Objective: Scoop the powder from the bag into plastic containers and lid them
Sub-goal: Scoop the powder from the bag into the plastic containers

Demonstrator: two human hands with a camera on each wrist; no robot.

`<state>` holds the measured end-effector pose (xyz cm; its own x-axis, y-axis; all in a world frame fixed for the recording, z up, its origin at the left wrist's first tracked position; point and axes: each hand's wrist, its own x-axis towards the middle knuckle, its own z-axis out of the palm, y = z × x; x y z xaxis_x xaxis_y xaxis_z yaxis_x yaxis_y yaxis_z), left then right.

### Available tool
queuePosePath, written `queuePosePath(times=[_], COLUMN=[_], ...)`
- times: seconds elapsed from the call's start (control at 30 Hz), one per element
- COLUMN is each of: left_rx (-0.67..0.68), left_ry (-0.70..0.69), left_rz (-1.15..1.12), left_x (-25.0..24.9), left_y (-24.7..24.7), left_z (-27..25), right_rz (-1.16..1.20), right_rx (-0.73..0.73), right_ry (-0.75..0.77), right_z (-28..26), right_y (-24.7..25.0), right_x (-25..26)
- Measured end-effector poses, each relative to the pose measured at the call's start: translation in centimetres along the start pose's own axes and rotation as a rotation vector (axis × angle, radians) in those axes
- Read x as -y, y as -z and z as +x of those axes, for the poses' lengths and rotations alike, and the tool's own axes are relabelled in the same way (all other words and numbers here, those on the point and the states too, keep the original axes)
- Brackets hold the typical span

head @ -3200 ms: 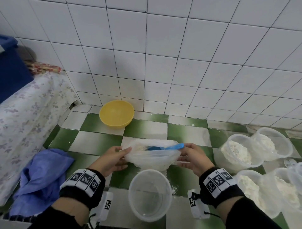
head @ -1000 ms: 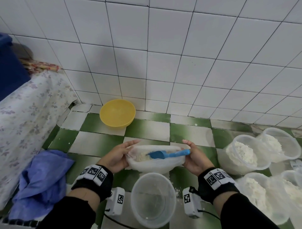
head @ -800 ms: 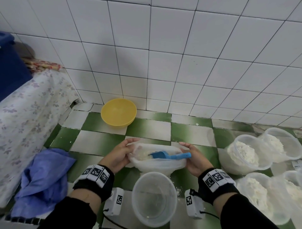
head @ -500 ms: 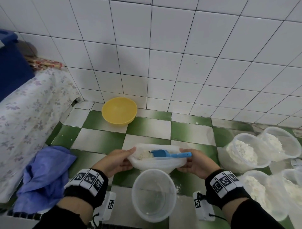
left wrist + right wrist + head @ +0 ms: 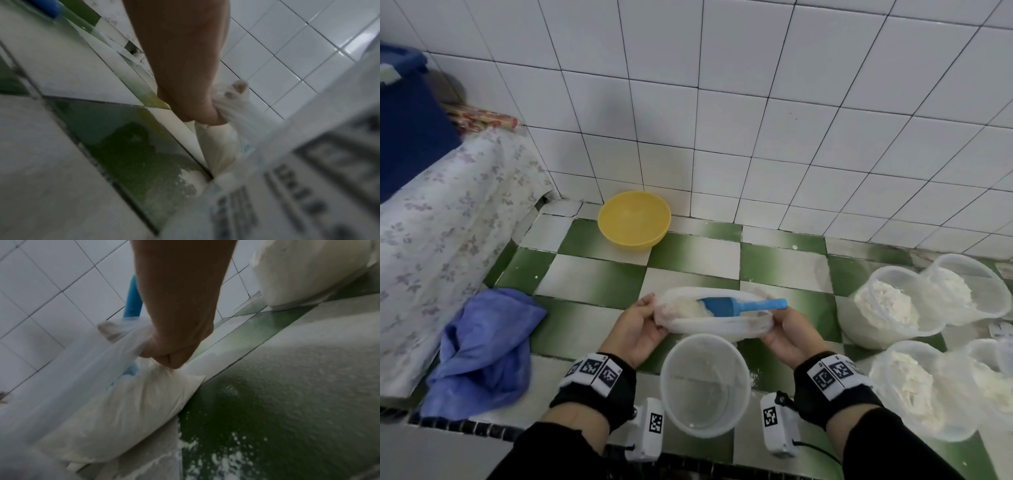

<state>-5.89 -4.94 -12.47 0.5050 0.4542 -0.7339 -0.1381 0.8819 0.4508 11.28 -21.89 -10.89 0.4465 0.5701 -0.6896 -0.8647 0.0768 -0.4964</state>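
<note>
A clear plastic bag (image 5: 714, 324) with white powder hangs just above the green-and-white tiled floor, stretched between both hands. My left hand (image 5: 640, 325) grips its left edge (image 5: 230, 104), and my right hand (image 5: 786, 329) grips its right edge (image 5: 131, 344). A blue scoop (image 5: 739, 306) lies inside the bag, its handle (image 5: 132, 296) sticking out to the right. An empty clear plastic container (image 5: 705, 380) stands right in front of the bag, close to me.
Several powder-filled open containers (image 5: 890, 305) stand at the right. A yellow bowl (image 5: 634, 219) sits by the tiled wall. A blue cloth (image 5: 482, 346) lies at the left beside a flowered cover (image 5: 438, 233). Spilled powder (image 5: 216, 456) dusts the floor.
Both hands kept hold of the bag and shifted their grip along its edges; the bag mouth pulled wider and flatter. The scoop stayed inside.
</note>
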Motion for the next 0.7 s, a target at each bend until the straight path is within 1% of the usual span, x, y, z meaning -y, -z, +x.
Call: queuePosePath(times=[0.07, 0.2, 0.37, 0.43, 0.5, 0.57, 0.63, 0.67, 0.7], left_rx=[0.002, 0.023, 0.025, 0.012, 0.002, 0.006, 0.051, 0.082, 0.107], left_ry=[-0.007, 0.004, -0.005, -0.021, -0.052, -0.098, -0.143, -0.156, -0.162], left_rz=[0.075, 0.279, 0.533, 0.593, 0.674, 0.774, 0.861, 0.895, 0.921], left_x=[0.0, -0.5, -0.8, -0.8, -0.8, -0.7, -0.6, -0.6, -0.6], left_y=[-0.2, -0.4, -0.5, -0.3, -0.1, 0.1, 0.2, 0.2, 0.2], left_z=[-0.1, -0.8, -1.4, -1.4, -1.4, -1.4, -1.7, -1.9, -2.1], right_rz=[-0.001, -0.047, -0.29, -0.449, -0.658, -0.896, -1.142, -1.252, -1.35], right_rx=[0.001, -0.084, -0.156, -0.163, -0.196, -0.229, -0.233, -0.226, -0.215], right_ry=[0.002, 0.009, 0.103, 0.148, 0.228, 0.366, 0.546, 0.597, 0.611], right_z=[0.4, 1.2, 0.8, 0.1, -0.7, -1.8, -2.7, -3.1, -3.4], right_y=[0.5, 1.5, 1.3, 0.6, -0.3, -1.1, -1.3, -1.4, -1.4], right_x=[-0.2, -0.7, 0.2, 0.9, 1.4, 1.8, 2.0, 2.1, 2.0])
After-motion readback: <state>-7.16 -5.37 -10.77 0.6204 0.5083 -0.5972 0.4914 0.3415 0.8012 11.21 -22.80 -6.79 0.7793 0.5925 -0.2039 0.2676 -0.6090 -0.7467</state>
